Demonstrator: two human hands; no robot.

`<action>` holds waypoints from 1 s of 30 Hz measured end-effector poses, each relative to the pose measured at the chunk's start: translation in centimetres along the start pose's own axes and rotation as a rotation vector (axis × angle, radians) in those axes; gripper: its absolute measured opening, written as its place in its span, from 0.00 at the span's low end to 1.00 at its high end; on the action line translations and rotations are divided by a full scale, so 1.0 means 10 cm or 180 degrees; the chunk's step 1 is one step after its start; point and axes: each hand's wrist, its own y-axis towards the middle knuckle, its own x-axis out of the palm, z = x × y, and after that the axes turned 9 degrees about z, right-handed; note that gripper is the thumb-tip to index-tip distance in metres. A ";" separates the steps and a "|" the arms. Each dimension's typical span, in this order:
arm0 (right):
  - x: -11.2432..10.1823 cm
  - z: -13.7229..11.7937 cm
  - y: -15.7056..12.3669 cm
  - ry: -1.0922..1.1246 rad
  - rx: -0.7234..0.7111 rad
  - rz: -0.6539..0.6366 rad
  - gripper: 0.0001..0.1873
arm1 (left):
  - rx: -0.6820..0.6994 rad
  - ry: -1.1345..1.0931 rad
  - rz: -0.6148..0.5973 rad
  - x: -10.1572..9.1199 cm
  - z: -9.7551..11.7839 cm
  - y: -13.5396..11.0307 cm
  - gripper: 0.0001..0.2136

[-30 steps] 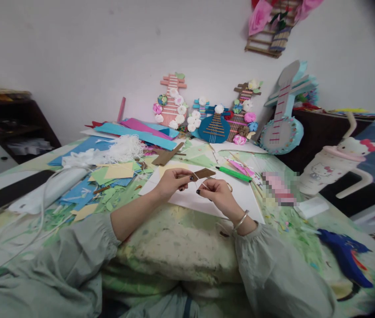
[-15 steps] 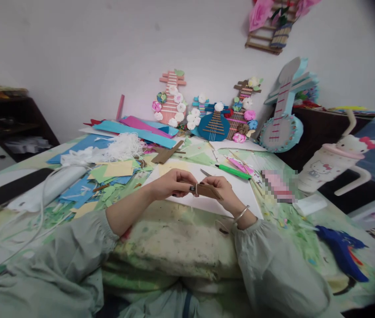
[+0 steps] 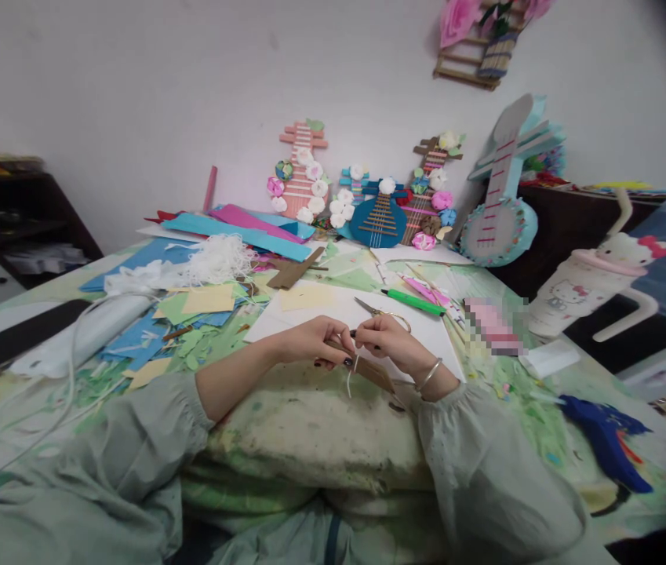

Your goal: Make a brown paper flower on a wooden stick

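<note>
A piece of brown cardboard (image 3: 376, 375) is held just above the table's near edge, slanting down to the right. My left hand (image 3: 314, 342) is closed on its left end, thumb on top. White string (image 3: 349, 384) loops around the cardboard by my left thumb, with a tail hanging below. My right hand (image 3: 392, 344) is closed in a pinch over the string, above the cardboard; the pinched part is mostly hidden by the fingers. Gold-handled scissors (image 3: 378, 311) lie on white paper (image 3: 291, 318) just behind my right hand.
Paper scraps (image 3: 200, 329), a tangle of white string (image 3: 218, 260) and a phone (image 3: 15, 337) lie to the left. A green pen (image 3: 413, 304) sits beyond the scissors. On the right are a tumbler (image 3: 568, 294) and a blue glue gun (image 3: 606, 439). Cardboard instruments (image 3: 378, 221) line the wall.
My right hand has left the cardboard's right part and turned over, fingers now pinching near the string. The cardboard tilts lower, and the scissors behind show more fully.
</note>
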 end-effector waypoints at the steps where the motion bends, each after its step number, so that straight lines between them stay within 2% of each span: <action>1: -0.01 0.00 0.00 0.0108 0.0043 -0.0009 0.10 | 0.0004 0.0057 0.0064 0.01 -0.01 0.01 0.10; 3: -0.03 0.01 0.00 0.0301 0.0039 -0.0013 0.12 | 0.0017 0.0127 0.0197 0.01 -0.02 0.02 0.09; 6: -0.05 -0.01 -0.01 0.0297 -0.0205 0.0036 0.16 | 0.0092 0.0190 0.0411 0.00 -0.06 0.03 0.10; 9: -0.06 -0.03 -0.02 -0.0099 -0.0610 0.0025 0.17 | 0.0184 0.0284 0.0544 -0.02 -0.08 0.05 0.11; 12: -0.09 -0.03 -0.02 -0.0678 -0.0986 0.0135 0.17 | 0.0250 0.0463 0.0740 -0.04 -0.09 0.07 0.09; 17: -0.10 -0.07 -0.06 -0.1427 -0.1404 0.0642 0.16 | 0.0392 0.0583 0.1823 -0.09 -0.10 0.11 0.05; 19: -0.08 -0.09 -0.09 -0.1601 -0.1538 0.0626 0.16 | 0.0467 0.0435 0.2166 -0.10 -0.10 0.12 0.06; 22: -0.03 -0.11 -0.11 -0.1981 -0.1554 0.0476 0.15 | 0.0520 0.0158 0.2471 -0.10 -0.07 0.12 0.06; 25: -0.02 -0.09 -0.10 -0.2375 -0.1476 0.0512 0.15 | 0.0512 -0.0273 0.2440 -0.09 -0.03 0.12 0.07; 30: -0.07 -0.06 -0.05 -0.2384 -0.1485 0.0745 0.14 | 0.0430 -0.0845 0.2102 -0.08 -0.01 0.11 0.08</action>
